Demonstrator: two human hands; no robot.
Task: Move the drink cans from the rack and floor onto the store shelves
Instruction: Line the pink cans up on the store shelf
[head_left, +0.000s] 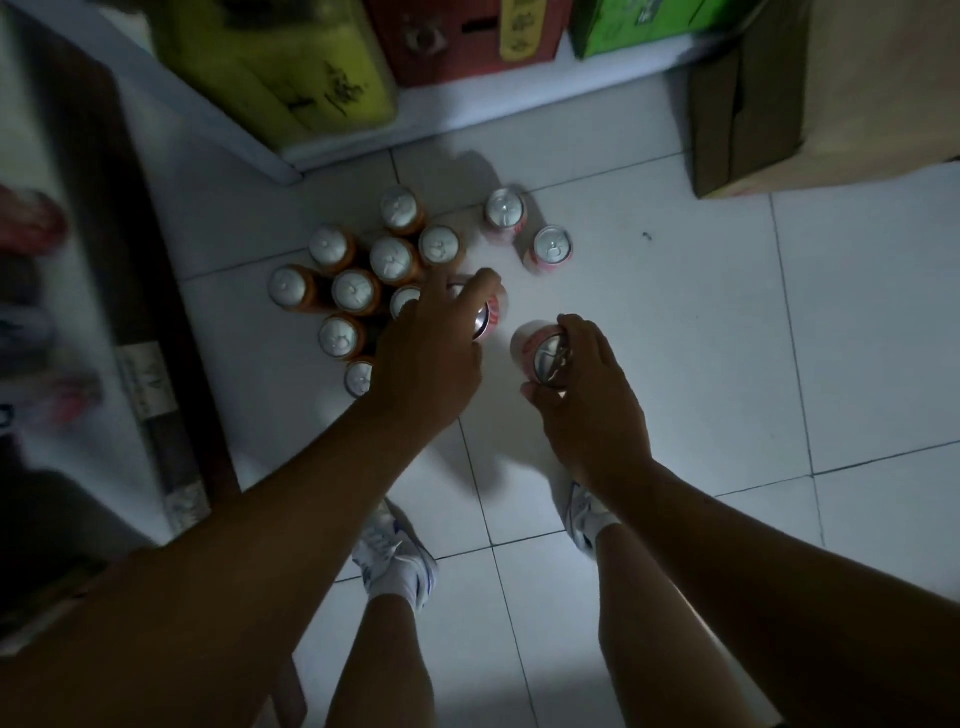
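Head view, looking down: my left hand (431, 358) curls round a tilted pink can (491, 314), forefinger stretched out over it, right beside the orange cans (356, 291) clustered on the tiled floor (675, 338). My right hand (587, 405) grips a second pink can (543, 356) near its top. Two spare pink cans (553, 247) stand a little farther off, near the cardboard box (831, 104). With both hands loaded, I should settle each can deep in the palm rather than hang it from the fingertips. I should also lift my left hand straight up so my knuckles don't topple the orange neighbours, then turn to the shelf.
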